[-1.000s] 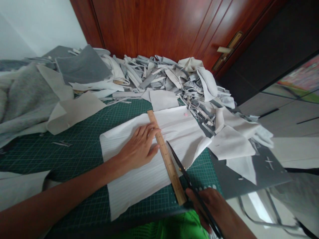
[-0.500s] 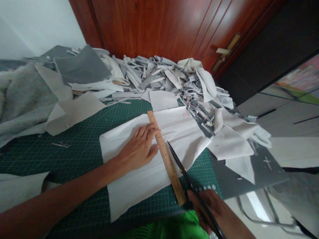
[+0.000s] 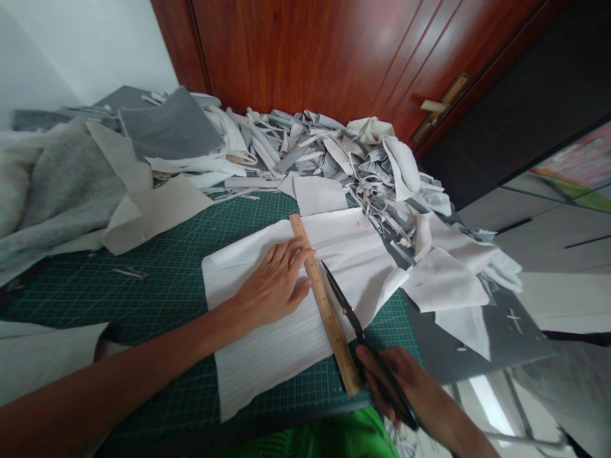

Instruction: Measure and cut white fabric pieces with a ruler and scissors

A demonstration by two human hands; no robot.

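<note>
A sheet of white ribbed fabric (image 3: pixel 260 362) lies on the green cutting mat (image 3: pixel 181 254), its right corner curled up. Across it runs a wooden ruler (image 3: pixel 329 318), the near end reaching past the fabric's edge. My left hand (image 3: pixel 277 280) lies with fingers extended on the fabric, fingertips and thumb pressing at the ruler. In my right hand (image 3: pixel 394 381) is a pair of black-handled scissors (image 3: pixel 351 318), fingers wrapped round the handles. The blades point away from me just right of the ruler, over the fabric; whether they have cut it here I cannot tell.
A heap of grey and white fabric scraps (image 3: pixel 305 146) lines the back by a brown wooden door (image 3: pixel 305 57). Larger grey cloth (image 3: pixel 76 172) lies at left, pale fabric pieces (image 3: pixel 443 280) at right. The table edge (image 3: pixel 515 369) ends at lower right.
The scissors have moved slightly forward along the ruler, and their handles look closer together. My left hand, the ruler and the fabric keep their places relative to each other; the view has shifted a little.
</note>
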